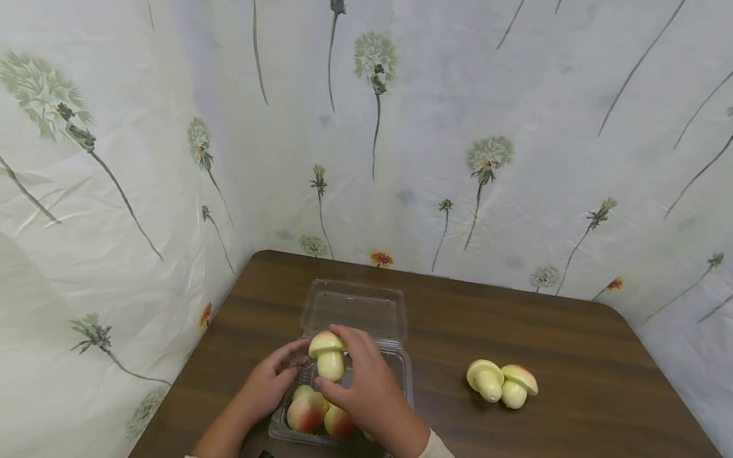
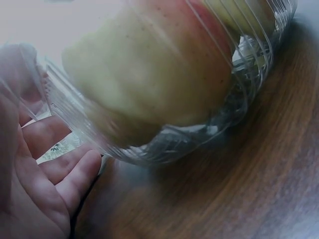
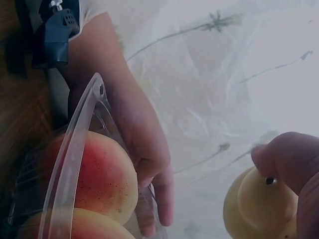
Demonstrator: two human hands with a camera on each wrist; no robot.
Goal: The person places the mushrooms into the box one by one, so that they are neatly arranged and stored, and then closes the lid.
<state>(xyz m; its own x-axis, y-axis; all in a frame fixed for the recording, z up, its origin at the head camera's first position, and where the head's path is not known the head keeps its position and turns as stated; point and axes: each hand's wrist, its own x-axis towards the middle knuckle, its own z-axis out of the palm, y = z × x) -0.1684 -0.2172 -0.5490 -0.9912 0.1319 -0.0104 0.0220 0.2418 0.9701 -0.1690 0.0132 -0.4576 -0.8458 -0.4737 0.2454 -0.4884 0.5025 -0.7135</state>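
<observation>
My right hand (image 1: 372,388) holds a pale yellow mushroom (image 1: 330,364) with a red-blushed cap, pinched between thumb and fingers, above an open clear plastic container (image 1: 406,381). In the right wrist view the mushroom's stem end (image 3: 266,199) shows a small dark hole by the thumb. My left hand (image 1: 266,381) grips the container's left side; in the left wrist view its fingers (image 2: 75,174) curl by the ribbed wall. Several red-and-yellow rounded pieces (image 1: 306,412) lie inside the container, partly hidden by my right hand.
The container's clear lid (image 1: 355,312) lies folded back on the dark wooden table (image 1: 446,318). Two more mushrooms (image 1: 485,380) lie side by side to the right. A flower-patterned sheet (image 1: 412,191) hangs behind the table and along its left.
</observation>
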